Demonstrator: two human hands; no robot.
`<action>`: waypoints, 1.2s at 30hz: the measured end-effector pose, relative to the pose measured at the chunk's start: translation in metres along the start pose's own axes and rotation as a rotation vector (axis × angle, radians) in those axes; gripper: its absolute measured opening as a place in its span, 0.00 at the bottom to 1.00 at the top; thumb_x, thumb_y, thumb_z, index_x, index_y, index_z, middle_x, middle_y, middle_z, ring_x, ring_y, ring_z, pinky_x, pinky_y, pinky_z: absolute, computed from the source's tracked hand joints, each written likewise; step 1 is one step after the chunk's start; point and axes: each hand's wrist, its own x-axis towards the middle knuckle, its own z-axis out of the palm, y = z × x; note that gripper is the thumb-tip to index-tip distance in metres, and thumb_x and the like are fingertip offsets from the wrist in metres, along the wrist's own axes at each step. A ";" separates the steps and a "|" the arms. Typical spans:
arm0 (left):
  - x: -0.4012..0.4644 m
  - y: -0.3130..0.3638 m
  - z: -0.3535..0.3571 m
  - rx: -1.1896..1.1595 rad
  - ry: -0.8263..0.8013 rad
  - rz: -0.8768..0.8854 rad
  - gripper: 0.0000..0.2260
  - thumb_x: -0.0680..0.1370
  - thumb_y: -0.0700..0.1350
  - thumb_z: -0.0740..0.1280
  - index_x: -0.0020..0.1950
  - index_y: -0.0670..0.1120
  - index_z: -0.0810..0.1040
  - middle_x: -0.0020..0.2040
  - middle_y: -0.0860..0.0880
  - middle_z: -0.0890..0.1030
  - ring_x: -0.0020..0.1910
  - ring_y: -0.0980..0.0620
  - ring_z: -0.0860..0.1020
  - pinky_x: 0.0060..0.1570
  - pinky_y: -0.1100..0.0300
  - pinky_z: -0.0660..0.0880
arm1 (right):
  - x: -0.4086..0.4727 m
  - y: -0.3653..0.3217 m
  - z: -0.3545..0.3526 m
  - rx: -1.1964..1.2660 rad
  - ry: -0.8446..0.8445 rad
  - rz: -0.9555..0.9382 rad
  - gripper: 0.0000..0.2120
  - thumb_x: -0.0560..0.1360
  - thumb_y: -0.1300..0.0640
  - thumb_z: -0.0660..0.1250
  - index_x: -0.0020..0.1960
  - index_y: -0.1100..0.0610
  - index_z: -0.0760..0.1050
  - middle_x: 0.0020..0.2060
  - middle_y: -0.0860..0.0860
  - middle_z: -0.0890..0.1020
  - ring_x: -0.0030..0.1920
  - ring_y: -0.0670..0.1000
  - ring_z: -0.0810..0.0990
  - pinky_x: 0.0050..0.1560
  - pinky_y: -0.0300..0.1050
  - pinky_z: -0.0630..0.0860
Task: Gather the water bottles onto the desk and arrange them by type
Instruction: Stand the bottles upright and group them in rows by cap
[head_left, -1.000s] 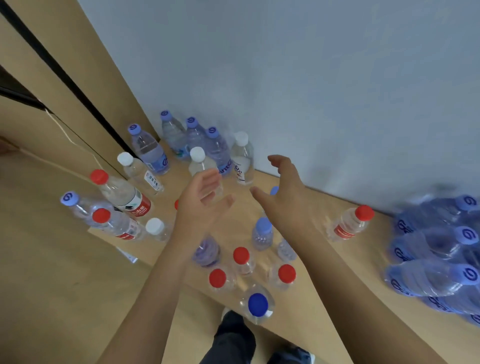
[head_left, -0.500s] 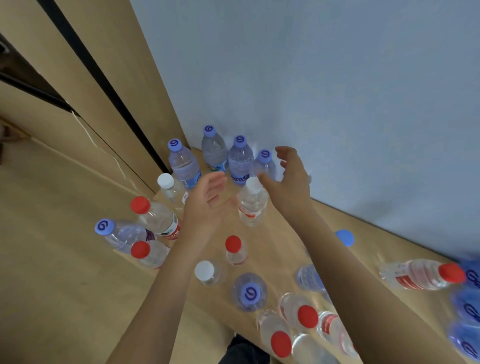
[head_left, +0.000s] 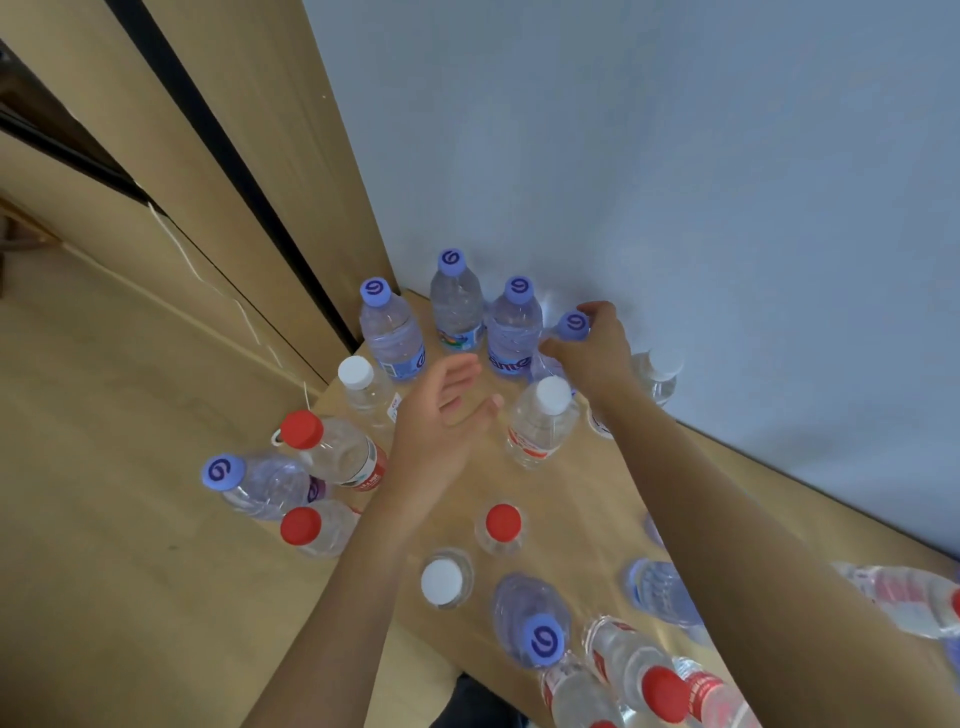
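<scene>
Many water bottles stand on the wooden desk (head_left: 571, 483). Three blue-capped bottles (head_left: 457, 306) line the back corner against the wall. My right hand (head_left: 592, 348) is closed around the neck of a fourth blue-capped bottle (head_left: 574, 325) beside them. My left hand (head_left: 441, 415) hovers open, palm up, over the desk between a white-capped bottle (head_left: 363, 389) and another white-capped bottle (head_left: 543, 426). Red-capped bottles (head_left: 332, 452) and a blue-capped bottle (head_left: 249, 478) stand at the desk's left edge. More red-capped bottles (head_left: 644, 680) stand near me.
A grey-blue wall (head_left: 675, 182) borders the desk at the back. Wooden panels with a dark gap (head_left: 249, 171) rise at the left. The floor (head_left: 104, 519) lies beyond the desk's left edge. One more white-capped bottle (head_left: 657, 379) stands behind my right wrist.
My right hand has reached farther toward the back row and closed on the blue-capped bottle's neck. My left hand stayed open, and my view has moved closer to the corner.
</scene>
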 end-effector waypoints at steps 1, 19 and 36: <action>0.001 -0.002 -0.001 0.000 0.004 -0.002 0.19 0.75 0.43 0.75 0.63 0.51 0.76 0.60 0.57 0.80 0.59 0.61 0.78 0.57 0.71 0.73 | 0.003 0.001 0.002 0.006 -0.006 0.016 0.23 0.70 0.64 0.72 0.61 0.58 0.68 0.60 0.57 0.75 0.53 0.54 0.75 0.47 0.48 0.77; -0.004 0.014 -0.003 -0.034 0.004 0.049 0.17 0.75 0.38 0.74 0.59 0.53 0.76 0.58 0.54 0.80 0.59 0.58 0.79 0.56 0.70 0.74 | -0.022 -0.031 -0.022 0.274 0.012 -0.046 0.12 0.69 0.67 0.72 0.52 0.65 0.75 0.42 0.54 0.78 0.41 0.51 0.77 0.46 0.46 0.76; -0.066 0.109 0.054 0.059 -0.347 0.481 0.27 0.68 0.41 0.80 0.62 0.51 0.71 0.52 0.65 0.80 0.54 0.64 0.79 0.47 0.72 0.75 | -0.171 -0.100 -0.168 0.342 -0.057 -0.475 0.06 0.69 0.59 0.76 0.44 0.58 0.83 0.37 0.53 0.83 0.38 0.47 0.81 0.39 0.36 0.75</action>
